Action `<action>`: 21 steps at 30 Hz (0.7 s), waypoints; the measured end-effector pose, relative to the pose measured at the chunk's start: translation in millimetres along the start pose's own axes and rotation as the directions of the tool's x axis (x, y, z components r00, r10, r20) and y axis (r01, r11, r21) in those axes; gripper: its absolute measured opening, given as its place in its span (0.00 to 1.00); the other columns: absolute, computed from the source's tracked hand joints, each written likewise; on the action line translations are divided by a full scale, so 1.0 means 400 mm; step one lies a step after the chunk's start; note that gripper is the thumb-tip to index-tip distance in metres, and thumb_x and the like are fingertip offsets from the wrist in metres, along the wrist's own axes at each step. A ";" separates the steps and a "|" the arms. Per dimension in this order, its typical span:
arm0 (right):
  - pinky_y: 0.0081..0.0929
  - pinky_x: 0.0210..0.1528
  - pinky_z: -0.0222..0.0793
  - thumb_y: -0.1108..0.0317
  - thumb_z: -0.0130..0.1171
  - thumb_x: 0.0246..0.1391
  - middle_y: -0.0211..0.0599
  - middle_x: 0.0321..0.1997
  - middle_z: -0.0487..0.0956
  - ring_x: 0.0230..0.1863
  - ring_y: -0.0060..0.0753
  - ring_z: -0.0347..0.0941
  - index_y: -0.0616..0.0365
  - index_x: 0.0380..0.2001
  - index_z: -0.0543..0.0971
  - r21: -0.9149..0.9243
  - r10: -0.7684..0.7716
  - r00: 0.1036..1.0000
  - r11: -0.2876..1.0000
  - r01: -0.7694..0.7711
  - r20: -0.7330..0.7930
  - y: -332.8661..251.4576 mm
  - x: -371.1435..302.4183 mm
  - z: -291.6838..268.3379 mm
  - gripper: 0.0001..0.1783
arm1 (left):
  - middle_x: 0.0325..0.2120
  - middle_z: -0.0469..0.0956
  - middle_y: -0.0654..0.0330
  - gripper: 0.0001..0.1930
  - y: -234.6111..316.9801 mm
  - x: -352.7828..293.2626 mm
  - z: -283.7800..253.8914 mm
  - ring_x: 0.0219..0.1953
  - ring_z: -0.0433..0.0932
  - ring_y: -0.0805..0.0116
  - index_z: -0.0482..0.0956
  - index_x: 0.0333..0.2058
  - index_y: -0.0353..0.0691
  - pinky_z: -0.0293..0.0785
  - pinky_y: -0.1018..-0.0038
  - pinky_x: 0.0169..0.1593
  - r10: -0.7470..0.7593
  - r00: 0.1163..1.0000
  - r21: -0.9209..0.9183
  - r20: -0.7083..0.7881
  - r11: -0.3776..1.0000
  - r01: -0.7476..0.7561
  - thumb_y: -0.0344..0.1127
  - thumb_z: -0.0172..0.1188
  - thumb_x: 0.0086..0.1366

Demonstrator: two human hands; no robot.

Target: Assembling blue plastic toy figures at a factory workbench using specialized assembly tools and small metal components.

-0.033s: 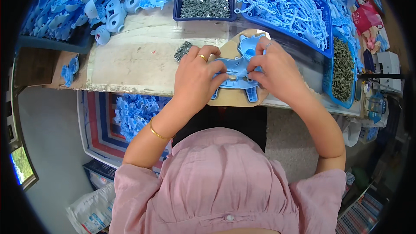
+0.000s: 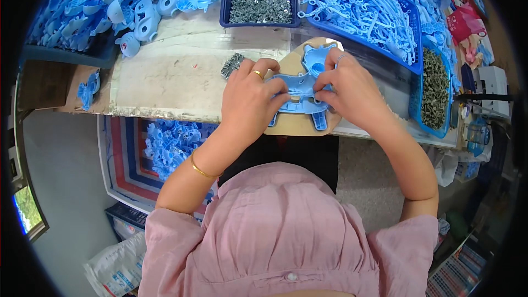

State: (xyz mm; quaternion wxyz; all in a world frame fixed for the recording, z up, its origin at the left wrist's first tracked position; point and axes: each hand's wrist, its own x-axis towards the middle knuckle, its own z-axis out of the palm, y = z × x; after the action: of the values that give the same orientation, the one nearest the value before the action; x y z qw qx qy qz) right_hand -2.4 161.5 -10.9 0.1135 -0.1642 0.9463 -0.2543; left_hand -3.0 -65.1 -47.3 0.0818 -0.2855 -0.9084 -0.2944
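A light-blue, animal-shaped plastic shell (image 2: 301, 83) lies hollow side up on a tan board (image 2: 300, 131) near the table's front edge. Its rounded head part points away from me, and two leg-like parts point toward me. At the shell's left side, my left hand (image 2: 247, 96) is closed, thumb and forefinger pinched on it. My right hand (image 2: 352, 89) is closed too, its fingertips pinching at the shell's right side. A small pale piece (image 2: 295, 99) shows in the shell between the hands. Whether any tiny part sits between my fingertips is hidden.
Small metal pieces (image 2: 233, 65) lie beside my left hand. Behind stand a dark bin of screws (image 2: 259, 0) and a blue basket (image 2: 419, 55) of rod-like parts. Metal pins (image 2: 434, 85) fill a tray at right. Blue shells (image 2: 82, 8) heap at left; a striped container (image 2: 124, 151) sits below.
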 end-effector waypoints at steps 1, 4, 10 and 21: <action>0.36 0.40 0.72 0.74 0.69 0.43 0.40 0.33 0.77 0.38 0.45 0.77 0.59 0.32 0.84 -0.104 -0.098 0.989 0.991 0.086 -0.112 0.006 0.000 0.003 0.09 | 0.43 0.77 0.64 0.07 0.004 0.001 0.001 0.43 0.73 0.58 0.82 0.26 0.44 0.71 0.63 0.45 0.003 1.000 0.000 -0.006 1.000 -0.003 0.34 0.71 0.49; 0.36 0.42 0.71 0.75 0.70 0.42 0.41 0.36 0.75 0.42 0.45 0.75 0.58 0.35 0.83 -0.130 -0.055 0.998 0.990 0.055 -0.002 0.010 0.015 -0.006 0.13 | 0.43 0.78 0.66 0.06 0.013 0.005 0.002 0.43 0.73 0.60 0.83 0.25 0.45 0.70 0.64 0.44 0.004 1.000 0.066 -0.021 0.998 -0.003 0.36 0.71 0.50; 0.31 0.44 0.75 0.75 0.70 0.49 0.37 0.40 0.78 0.41 0.35 0.79 0.57 0.49 0.78 -0.098 -0.305 0.707 0.943 0.318 -0.638 -0.160 0.069 -0.095 0.22 | 0.42 0.78 0.64 0.09 0.011 0.005 -0.013 0.45 0.74 0.59 0.83 0.32 0.45 0.70 0.63 0.46 0.006 0.998 -0.019 -0.058 1.000 -0.007 0.40 0.71 0.54; 0.30 0.47 0.78 0.78 0.63 0.55 0.51 0.58 0.72 0.49 0.41 0.78 0.65 0.70 0.50 0.225 -0.061 0.314 0.570 0.790 -0.947 -0.322 0.267 -0.201 0.45 | 0.35 0.80 0.61 0.08 -0.221 0.275 -0.029 0.45 0.78 0.56 0.85 0.35 0.48 0.77 0.64 0.46 0.061 0.996 0.238 -0.062 0.970 -0.045 0.40 0.69 0.58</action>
State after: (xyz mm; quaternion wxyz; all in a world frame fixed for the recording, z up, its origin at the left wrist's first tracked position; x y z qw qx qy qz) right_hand -91.9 52.7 110.0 -0.4130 -0.2267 0.6056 -0.6413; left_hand -144.1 -78.7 -46.3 0.1542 -0.2878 -0.9256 -0.1915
